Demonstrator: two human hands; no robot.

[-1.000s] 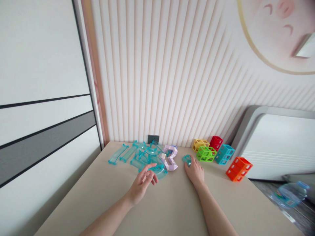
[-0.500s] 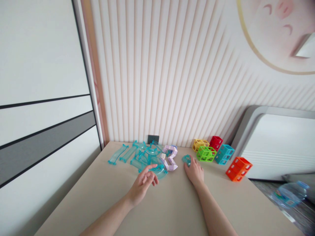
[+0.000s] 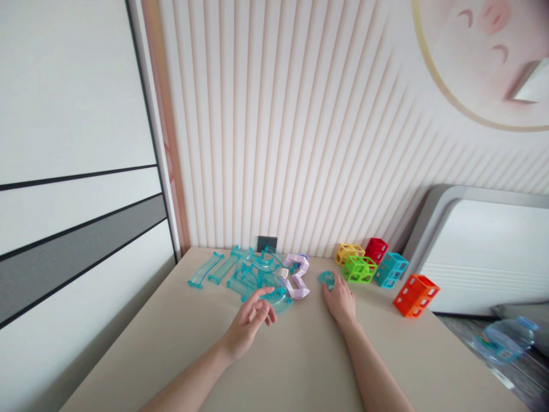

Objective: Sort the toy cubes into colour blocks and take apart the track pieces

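My right hand [image 3: 339, 297] is on the tabletop, its thumb and fingers closed around the near right side of a small translucent teal plastic piece [image 3: 326, 278]. Part of that piece is hidden behind the fingers. My left hand [image 3: 249, 321] hovers over the table with the index finger stretched out and the others loosely curled, holding nothing. Just beyond it lies a spread of translucent teal track pieces [image 3: 238, 286], some straight and some curved. Between the two hands is a zigzag lilac and white chain of blocks [image 3: 299, 292].
To the right stand open-framed blocks: yellow [image 3: 350, 252], green [image 3: 359, 269], red [image 3: 376, 250], blue [image 3: 391, 269] and orange [image 3: 416, 296]. A black socket [image 3: 267, 242] sits on the ribbed wall behind the table [image 3: 283, 366]. Beyond the right edge is a plastic bottle [image 3: 506, 339].
My right hand and the small teal piece have shifted very slightly to the right. The left hand stays where it was.
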